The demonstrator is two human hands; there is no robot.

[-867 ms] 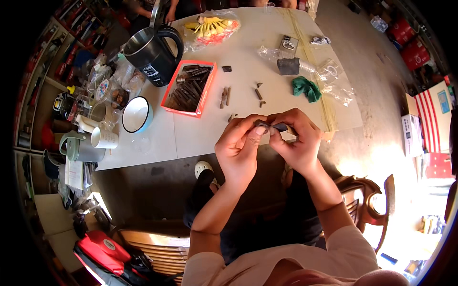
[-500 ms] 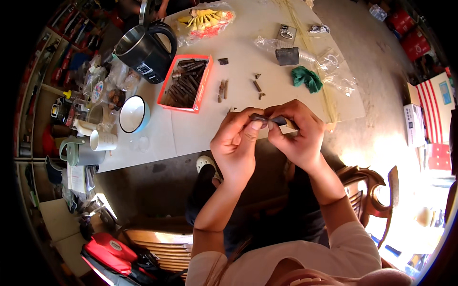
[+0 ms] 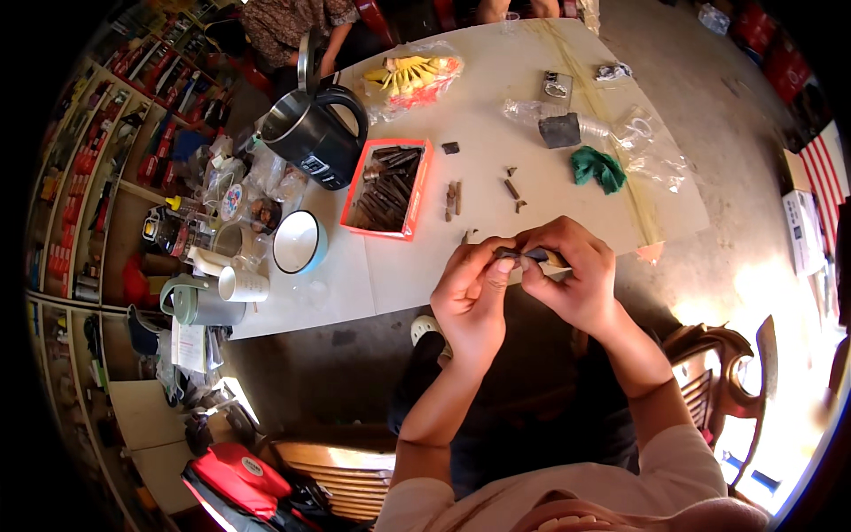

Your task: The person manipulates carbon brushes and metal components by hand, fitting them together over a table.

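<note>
Just past the table's front edge, my left hand [image 3: 472, 303] pinches a small dark piece [image 3: 509, 253] between thumb and fingers. My right hand [image 3: 576, 277] grips a short dark item [image 3: 536, 254] with a tan part showing; the two pieces meet between my fingertips, partly hidden. Beyond my hands, several short brown rods [image 3: 458, 199] and small bits [image 3: 512, 189] lie on the white table [image 3: 346, 301]. An open orange-red box [image 3: 408, 226] holds many dark rods. A small dark chip [image 3: 450, 147] sits to its right.
A black kettle [image 3: 324, 133], enamel mug [image 3: 297, 241], white cup [image 3: 243, 284] and bagged bananas [image 3: 408, 80] stand or lie at left and back. Dark block [image 3: 558, 130], green cloth [image 3: 598, 168], plastic wrap are at right. Another person [image 3: 288, 31] is at the far side; shelves [image 3: 80, 195] line the left.
The view has shifted, so table and hands appear farther right and lower, and more of the person opposite shows. My hands stay closed on the dark pieces, with little visible movement.
</note>
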